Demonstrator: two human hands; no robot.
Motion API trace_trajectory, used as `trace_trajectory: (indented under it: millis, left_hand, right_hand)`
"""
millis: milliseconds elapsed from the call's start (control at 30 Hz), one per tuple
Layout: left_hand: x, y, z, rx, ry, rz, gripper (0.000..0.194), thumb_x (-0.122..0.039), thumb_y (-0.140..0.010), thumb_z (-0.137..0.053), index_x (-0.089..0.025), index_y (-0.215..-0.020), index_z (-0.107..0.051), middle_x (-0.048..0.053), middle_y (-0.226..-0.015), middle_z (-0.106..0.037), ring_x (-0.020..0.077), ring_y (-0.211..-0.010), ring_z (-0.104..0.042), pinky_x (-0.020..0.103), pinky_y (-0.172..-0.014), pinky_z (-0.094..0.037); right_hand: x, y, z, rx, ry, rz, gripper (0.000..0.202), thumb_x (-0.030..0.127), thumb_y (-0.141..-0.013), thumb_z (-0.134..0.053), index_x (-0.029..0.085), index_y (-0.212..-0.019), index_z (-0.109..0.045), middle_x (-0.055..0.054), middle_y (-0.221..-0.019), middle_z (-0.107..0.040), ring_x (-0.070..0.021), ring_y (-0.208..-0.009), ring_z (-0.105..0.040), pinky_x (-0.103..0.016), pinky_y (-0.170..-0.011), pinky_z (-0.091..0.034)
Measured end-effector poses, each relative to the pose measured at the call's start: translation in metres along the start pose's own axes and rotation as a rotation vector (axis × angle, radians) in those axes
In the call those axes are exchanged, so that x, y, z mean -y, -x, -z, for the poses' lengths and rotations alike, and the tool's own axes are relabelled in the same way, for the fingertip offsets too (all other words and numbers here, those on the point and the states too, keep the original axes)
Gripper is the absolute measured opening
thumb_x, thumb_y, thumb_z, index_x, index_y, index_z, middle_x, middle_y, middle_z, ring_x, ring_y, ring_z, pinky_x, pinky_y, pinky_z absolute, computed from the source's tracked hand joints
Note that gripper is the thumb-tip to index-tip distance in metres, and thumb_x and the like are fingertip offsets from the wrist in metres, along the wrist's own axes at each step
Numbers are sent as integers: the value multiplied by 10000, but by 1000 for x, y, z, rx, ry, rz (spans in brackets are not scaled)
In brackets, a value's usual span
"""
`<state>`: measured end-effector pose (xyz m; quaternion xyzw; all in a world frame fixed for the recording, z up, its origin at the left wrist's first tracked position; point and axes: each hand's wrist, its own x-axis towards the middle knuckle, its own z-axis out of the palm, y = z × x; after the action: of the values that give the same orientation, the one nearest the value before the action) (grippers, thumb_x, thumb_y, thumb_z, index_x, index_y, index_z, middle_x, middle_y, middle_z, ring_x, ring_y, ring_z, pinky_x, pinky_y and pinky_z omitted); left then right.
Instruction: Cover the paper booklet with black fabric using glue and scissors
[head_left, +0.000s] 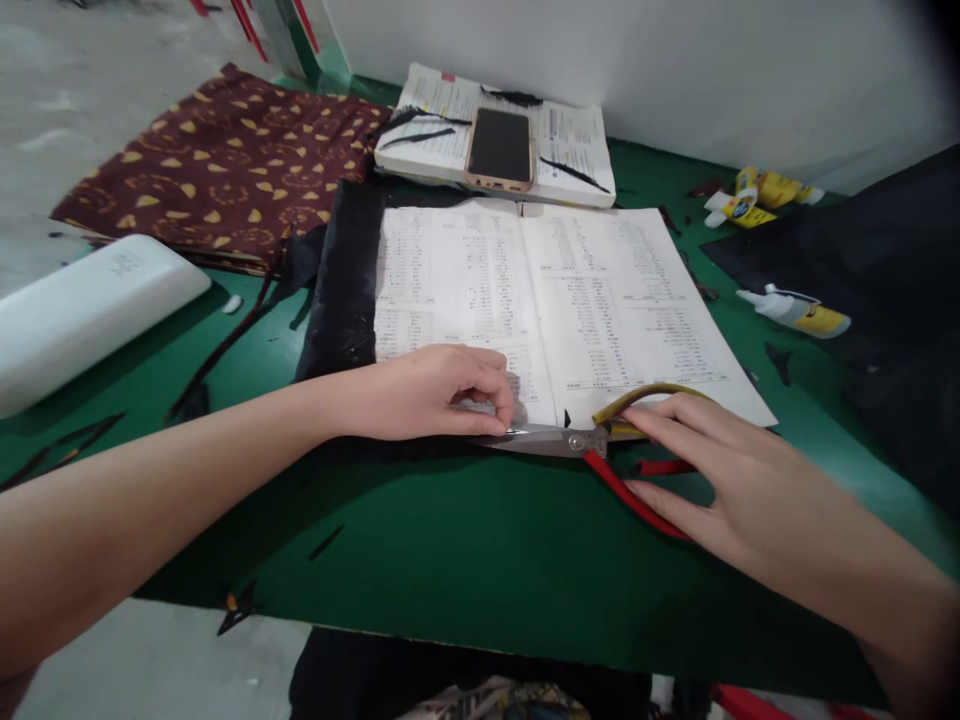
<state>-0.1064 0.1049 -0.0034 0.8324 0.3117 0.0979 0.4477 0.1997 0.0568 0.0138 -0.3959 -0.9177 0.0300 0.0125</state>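
Note:
An open book point(611, 300) with printed columns lies on the green table, and black material point(341, 290) shows along its left side. At its lower edge my left hand point(457, 390) is closed, thumb and forefinger pinched together beside the scissors' blades. What it pinches is hidden. My right hand point(742, 480) grips the scissors point(559, 440), which have one yellow and one red handle. Their blades point left along the book's bottom edge, and the tips run out of sight by my left fingers. A small black scrap point(568, 417) rests on the page near the pivot.
Behind the book, a phone point(501, 147) and black strips lie on a thick book point(427, 155). Brown patterned cloth point(232, 170) and a white oblong object point(97, 310) sit to the left. Small glue bottles point(799, 312) and dark material point(885, 350) are at right.

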Motion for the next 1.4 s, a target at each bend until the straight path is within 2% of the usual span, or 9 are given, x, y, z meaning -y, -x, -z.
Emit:
trace_trajectory:
  millis: [600, 867, 1033, 1300, 1400]
  left_hand:
    - [-1, -1, -1, -5, -18, 10, 123, -257, -911, -582, -198, -871, -683, -14, -843, -567, 81, -713, -519, 188, -655, -389]
    - [-2, -1, 0, -4, -9, 14, 133, -257, -910, -574, -195, -864, -683, -7, -846, -573, 88, -717, -524, 201, -658, -387]
    - [-3, -1, 0, -5, -4, 8, 132, -255, -907, -578, -192, -860, -684, -1, -859, -584, 89, -722, -526, 201, -660, -384]
    - [-2, -1, 0, -8, 1, 21, 122, -247, -905, -581, -190, -866, -681, -4, -846, -563, 79, -703, -512, 186, -648, -385]
    - [-2, -1, 0, -11, 8, 19, 124, -247, -905, -581, -190, -861, -682, -5, -844, -561, 77, -700, -510, 184, -648, -386]
  right_hand:
    - [-1, -5, -8, -85, -14, 88, 321, 338, -955, -499, 145, -1206, -548, -89, -1091, -622, -204, -957, -621, -316, -766, -506]
    - [0, -5, -5, -90, 55, 100, 311, 335, -962, -480, 136, -1185, -566, -100, -1056, -638, -210, -900, -635, -308, -674, -505]
    - [1, -5, -3, -82, 60, 107, 292, 310, -966, -469, 132, -1173, -570, -112, -1072, -650, -226, -944, -637, -325, -730, -513]
    - [1, -5, -3, -101, 75, 122, 261, 292, -955, -494, 137, -1148, -576, -93, -1039, -671, -221, -900, -655, -327, -683, -516]
    - [2, -5, -3, -109, 52, 128, 251, 278, -951, -508, 138, -1149, -570, -93, -1060, -671, -215, -935, -648, -316, -726, -524]
